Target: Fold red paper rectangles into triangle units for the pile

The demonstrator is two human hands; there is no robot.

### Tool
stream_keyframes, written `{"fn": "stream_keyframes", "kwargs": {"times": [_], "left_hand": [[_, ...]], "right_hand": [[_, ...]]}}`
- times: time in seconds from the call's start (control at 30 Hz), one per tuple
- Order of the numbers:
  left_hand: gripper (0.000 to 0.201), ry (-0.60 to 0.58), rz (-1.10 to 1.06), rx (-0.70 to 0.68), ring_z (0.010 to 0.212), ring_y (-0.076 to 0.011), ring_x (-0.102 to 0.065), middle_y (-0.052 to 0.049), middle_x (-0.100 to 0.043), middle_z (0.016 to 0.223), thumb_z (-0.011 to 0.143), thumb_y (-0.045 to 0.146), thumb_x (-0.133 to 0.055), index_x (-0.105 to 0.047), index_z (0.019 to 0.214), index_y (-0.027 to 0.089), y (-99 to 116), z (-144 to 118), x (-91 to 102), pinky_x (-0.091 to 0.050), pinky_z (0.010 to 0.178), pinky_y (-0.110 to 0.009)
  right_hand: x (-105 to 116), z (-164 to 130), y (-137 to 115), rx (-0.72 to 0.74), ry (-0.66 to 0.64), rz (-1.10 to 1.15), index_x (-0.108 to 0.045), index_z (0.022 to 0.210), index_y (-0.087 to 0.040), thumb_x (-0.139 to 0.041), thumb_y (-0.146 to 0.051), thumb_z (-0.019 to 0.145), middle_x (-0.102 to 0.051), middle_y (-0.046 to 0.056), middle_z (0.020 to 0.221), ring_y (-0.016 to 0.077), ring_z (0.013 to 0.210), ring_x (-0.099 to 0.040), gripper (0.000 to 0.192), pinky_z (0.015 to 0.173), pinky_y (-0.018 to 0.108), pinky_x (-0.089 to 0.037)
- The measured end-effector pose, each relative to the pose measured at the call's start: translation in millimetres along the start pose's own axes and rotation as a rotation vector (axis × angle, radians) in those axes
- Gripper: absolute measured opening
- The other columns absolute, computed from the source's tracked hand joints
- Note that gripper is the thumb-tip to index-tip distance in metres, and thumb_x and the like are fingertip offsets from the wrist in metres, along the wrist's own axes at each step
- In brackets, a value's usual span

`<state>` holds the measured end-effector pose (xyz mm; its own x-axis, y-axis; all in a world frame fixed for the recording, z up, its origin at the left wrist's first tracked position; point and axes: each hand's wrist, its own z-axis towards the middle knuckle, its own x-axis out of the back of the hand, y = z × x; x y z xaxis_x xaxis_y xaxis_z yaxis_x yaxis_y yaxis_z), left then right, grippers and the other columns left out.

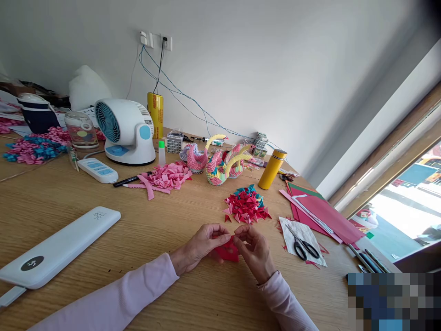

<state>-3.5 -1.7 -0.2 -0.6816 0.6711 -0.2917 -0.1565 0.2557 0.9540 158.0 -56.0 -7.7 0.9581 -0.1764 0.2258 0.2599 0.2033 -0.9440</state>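
A small red piece of paper (229,251) is pinched between my two hands, low over the front of the table. My left hand (206,242) grips its left and upper edge with thumb and fingers. On the other side, my right hand (253,248) pinches its upper right corner, and the fingertips of both hands nearly meet. Part of the paper is hidden behind the fingers. Just beyond my hands lies a pile of folded red, pink and teal paper triangles (246,204).
Scissors (302,243) rest on a white tissue at the right, by red paper sheets (317,214). Behind stand folded-paper swans (217,172), a yellow bottle (272,170) and a white fan (129,128). Pink paper strips (168,177) lie left of centre, a white power bank (65,243) nearer.
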Motion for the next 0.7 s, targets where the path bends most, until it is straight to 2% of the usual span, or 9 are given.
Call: {"fn": "stream_keyframes", "kwargs": {"times": [0.17, 0.37, 0.5, 0.7], "left_hand": [[0.032, 0.002, -0.014, 0.006, 0.07, -0.0156, -0.063, -0.007, -0.065, 0.08, 0.076, 0.04, -0.065, -0.058, 0.09, 0.011, 2.3, -1.5, -1.9, -0.048, 0.046, -0.018], [0.034, -0.017, 0.022, 0.013, 0.071, -0.0172, -0.063, -0.006, -0.064, 0.079, 0.073, 0.041, -0.068, -0.056, 0.088, 0.012, 3.7, -1.0, -3.5, -0.049, 0.047, -0.02], [0.037, -0.04, 0.07, -0.051, 0.079, -0.0202, -0.064, -0.006, -0.064, 0.088, 0.07, 0.038, -0.071, -0.055, 0.093, 0.015, 0.7, 1.2, -3.0, -0.052, 0.049, -0.022], [0.034, 0.014, 0.161, -0.134, 0.072, -0.0177, -0.062, -0.005, -0.061, 0.082, 0.076, 0.041, -0.064, -0.057, 0.09, 0.012, -2.6, 3.5, -2.0, -0.051, 0.044, -0.021]], "right_hand": [[0.6, -0.5, -5.1, -0.047, -0.043, -0.042, -0.06, 0.082, -0.013, -0.06, -0.04, 0.08, -0.064, 0.007, 0.074, 0.0146, 0.062, -0.058, 0.026, 0.05, 0.023, -0.047], [0.0, -0.2, -6.1, -0.064, -0.041, -0.037, -0.059, 0.078, -0.014, -0.06, -0.042, 0.079, -0.063, 0.005, 0.067, 0.014, 0.058, -0.057, 0.028, 0.049, 0.022, -0.045], [0.8, -0.3, -3.5, -0.094, -0.017, -0.006, -0.057, 0.078, -0.015, -0.061, -0.044, 0.079, -0.062, 0.004, 0.065, 0.0141, 0.057, -0.057, 0.029, 0.048, 0.022, -0.045], [-0.1, -0.5, -3.5, -0.106, -0.014, -0.038, -0.057, 0.076, -0.014, -0.061, -0.047, 0.077, -0.061, 0.004, 0.064, 0.0138, 0.056, -0.056, 0.033, 0.048, 0.022, -0.045]]}}
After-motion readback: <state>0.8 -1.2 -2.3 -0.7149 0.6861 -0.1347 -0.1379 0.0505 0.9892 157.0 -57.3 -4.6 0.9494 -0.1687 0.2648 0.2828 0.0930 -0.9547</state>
